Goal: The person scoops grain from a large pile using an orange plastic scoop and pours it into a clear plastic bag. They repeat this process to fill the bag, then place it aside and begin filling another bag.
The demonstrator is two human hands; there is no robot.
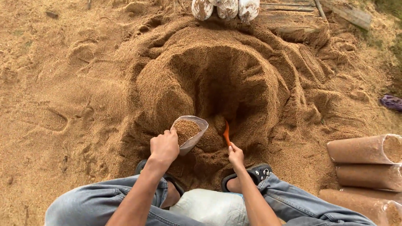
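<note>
While the left hand (164, 146) grips a clear bag (189, 130) part-full of sawdust at the pit's (222, 92) near edge | right hand (235, 155) closed on an orange scoop (226, 133) in the pit | filling under way; next scoopful likely needs tipping into the bag mouth

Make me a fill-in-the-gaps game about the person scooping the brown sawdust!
1. The left hand holds open a clear plastic bag partly filled with ____.
2. The right hand grips a small scoop whose colour is ____.
3. The scoop digs into a hollowed heap of brown sawdust lying on the ____.
4. The filled cylinder-shaped bags lie stacked on the person's ____ side.

Missing words: sawdust; orange; ground; right
</note>
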